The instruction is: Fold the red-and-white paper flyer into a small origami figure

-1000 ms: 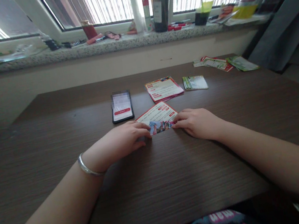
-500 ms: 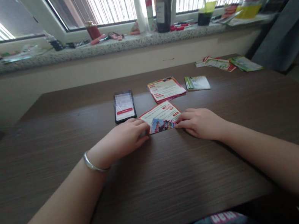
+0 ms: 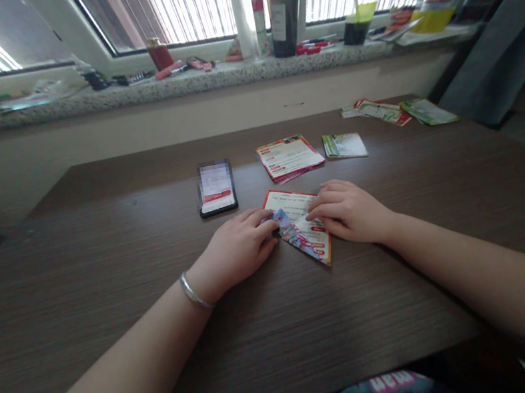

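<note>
A printed card (image 3: 307,247) with red-and-cream text and a colourful picture side lies turned at an angle on the dark wooden table. One strip along its lower left is folded over, showing the picture. My left hand (image 3: 242,240), with a silver bangle on its wrist, has its fingers closed on the card's left folded edge. On the other side, the fingers of my right hand (image 3: 349,211) press on the card's right part; the fingertips cover some of the print. The exact grip of the thumbs is hidden.
Behind the card lie a phone (image 3: 216,187), a stack of similar printed cards (image 3: 289,156) and a small green-white stack (image 3: 345,146). Farther right are more folded papers (image 3: 382,112). Bottles and a dark cup (image 3: 285,20) stand on the granite windowsill (image 3: 202,82).
The card has turned clockwise, so its folded picture strip now slants down to the right. My left hand has moved right, and my right hand has shifted up slightly onto the card.
</note>
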`<state>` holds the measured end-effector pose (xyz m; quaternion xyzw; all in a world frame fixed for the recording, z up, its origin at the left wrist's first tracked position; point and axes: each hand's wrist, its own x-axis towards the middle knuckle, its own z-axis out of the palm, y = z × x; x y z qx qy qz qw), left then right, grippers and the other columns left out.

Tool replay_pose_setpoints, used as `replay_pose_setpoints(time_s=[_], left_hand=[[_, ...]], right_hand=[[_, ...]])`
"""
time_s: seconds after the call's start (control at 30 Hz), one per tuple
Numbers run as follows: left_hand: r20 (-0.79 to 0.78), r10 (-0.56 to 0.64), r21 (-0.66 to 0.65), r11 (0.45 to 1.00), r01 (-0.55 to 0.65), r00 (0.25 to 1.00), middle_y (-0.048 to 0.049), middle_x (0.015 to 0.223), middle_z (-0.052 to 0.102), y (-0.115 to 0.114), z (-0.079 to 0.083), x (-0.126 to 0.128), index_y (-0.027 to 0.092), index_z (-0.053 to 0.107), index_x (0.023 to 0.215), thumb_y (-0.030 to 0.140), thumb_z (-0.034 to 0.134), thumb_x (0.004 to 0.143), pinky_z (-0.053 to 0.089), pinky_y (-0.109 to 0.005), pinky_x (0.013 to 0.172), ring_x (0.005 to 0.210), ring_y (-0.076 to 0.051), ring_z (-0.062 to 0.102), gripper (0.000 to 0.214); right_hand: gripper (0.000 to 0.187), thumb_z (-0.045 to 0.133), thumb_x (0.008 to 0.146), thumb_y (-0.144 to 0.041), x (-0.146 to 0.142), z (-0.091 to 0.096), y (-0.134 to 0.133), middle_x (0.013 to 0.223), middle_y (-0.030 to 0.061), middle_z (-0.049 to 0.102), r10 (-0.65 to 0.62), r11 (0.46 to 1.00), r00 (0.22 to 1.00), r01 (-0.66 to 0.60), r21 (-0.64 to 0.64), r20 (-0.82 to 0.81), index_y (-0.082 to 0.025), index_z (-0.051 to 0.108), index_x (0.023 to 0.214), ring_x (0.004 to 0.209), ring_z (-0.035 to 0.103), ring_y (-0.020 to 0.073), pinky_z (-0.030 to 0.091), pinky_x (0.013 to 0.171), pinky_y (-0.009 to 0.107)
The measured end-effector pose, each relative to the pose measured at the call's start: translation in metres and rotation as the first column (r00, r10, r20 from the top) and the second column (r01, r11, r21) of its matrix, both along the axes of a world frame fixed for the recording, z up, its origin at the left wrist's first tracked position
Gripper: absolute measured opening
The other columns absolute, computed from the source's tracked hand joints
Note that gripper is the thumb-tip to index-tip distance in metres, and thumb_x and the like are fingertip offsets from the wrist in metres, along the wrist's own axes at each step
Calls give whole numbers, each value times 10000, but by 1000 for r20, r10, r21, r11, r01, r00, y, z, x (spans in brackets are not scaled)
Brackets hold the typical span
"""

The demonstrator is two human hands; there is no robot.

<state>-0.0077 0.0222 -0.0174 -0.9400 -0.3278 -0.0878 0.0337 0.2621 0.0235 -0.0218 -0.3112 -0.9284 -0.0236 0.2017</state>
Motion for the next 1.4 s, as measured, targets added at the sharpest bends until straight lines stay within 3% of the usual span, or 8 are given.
replay_pose_setpoints(time_s=[0.23, 0.4, 0.5, 0.63, 0.8, 1.0, 1.17, 1.4], left_hand=[[-25, 58, -47, 997, -59, 998, -151, 1316, 571, 1, 0, 0, 107, 571, 1173, 471, 496, 930, 428, -408, 1051, 1250, -269, 507, 444], [-43, 91, -67, 993, -93, 995, -159, 1354, 540, -2, -1, 2, 106, 542, 1230, 459, 612, 865, 379, -448, 1086, 1280, -286, 475, 513], [-28, 81, -39, 996, -82, 996, -132, 1401, 504, -1, -3, 3, 168, 557, 1237, 398, 598, 889, 316, -519, 1109, 1317, -291, 437, 419], [19, 43, 68, 997, -44, 999, -97, 1399, 513, -1, -3, 3, 203, 639, 1113, 287, 488, 953, 251, -565, 1119, 1315, -286, 436, 235], [47, -13, 46, 999, 11, 999, -75, 1218, 639, -6, 3, 7, 202, 649, 1096, 360, 545, 919, 334, -509, 1084, 1166, -259, 553, 259], [20, 32, 44, 998, -32, 999, -91, 1087, 678, -6, 2, 9, 171, 646, 1105, 331, 577, 901, 470, -438, 931, 1012, -255, 612, 268], [36, 8, 50, 999, -10, 999, -96, 1094, 670, -1, -2, 6, 181, 645, 1135, 293, 543, 924, 517, -382, 844, 964, -232, 623, 259], [109, -109, 50, 993, 104, 988, -76, 1103, 679, -1, -3, 6, 205, 661, 1114, 281, 488, 954, 506, -386, 893, 989, -212, 616, 247]], right_hand=[[247, 496, 890, -185, 1, 2, 1, 1107, 68, 692, 6, 999, 998, -9, -32, -65, -195, 696, 1034, 1028, 588, 205, 452, 932, 406], [276, 532, 857, -210, 1, 1, 1, 1226, 77, 645, 114, 986, 992, -119, -113, -47, -199, 682, 1089, 1164, 543, 220, 427, 1018, 436], [331, 564, 827, -240, 1, 1, 0, 1298, 81, 604, 167, 970, 986, -164, -179, -1, -203, 668, 1139, 1245, 491, 239, 398, 1060, 451], [434, 562, 842, -327, 1, 1, -2, 1367, 100, 550, 123, 976, 988, -104, -189, 92, -192, 607, 1253, 1296, 438, 271, 365, 1082, 473], [558, 521, 865, -508, -2, 7, -5, 1330, 131, 555, -2, 987, 983, 31, -156, 184, -189, 552, 1322, 1211, 484, 309, 399, 1012, 494], [623, 477, 863, -600, -8, 12, -12, 1244, 144, 594, -107, 988, 959, 133, -82, 264, -165, 562, 1300, 1140, 504, 339, 393, 970, 510], [623, 525, 840, -595, -9, 11, -15, 1274, 132, 582, -77, 993, 965, 97, -71, 252, -194, 549, 1316, 1164, 499, 330, 388, 986, 497], [595, 574, 834, -445, -8, 8, -12, 1367, 118, 544, 70, 994, 982, -54, -95, 173, -176, 501, 1360, 1252, 473, 292, 382, 1040, 477]])
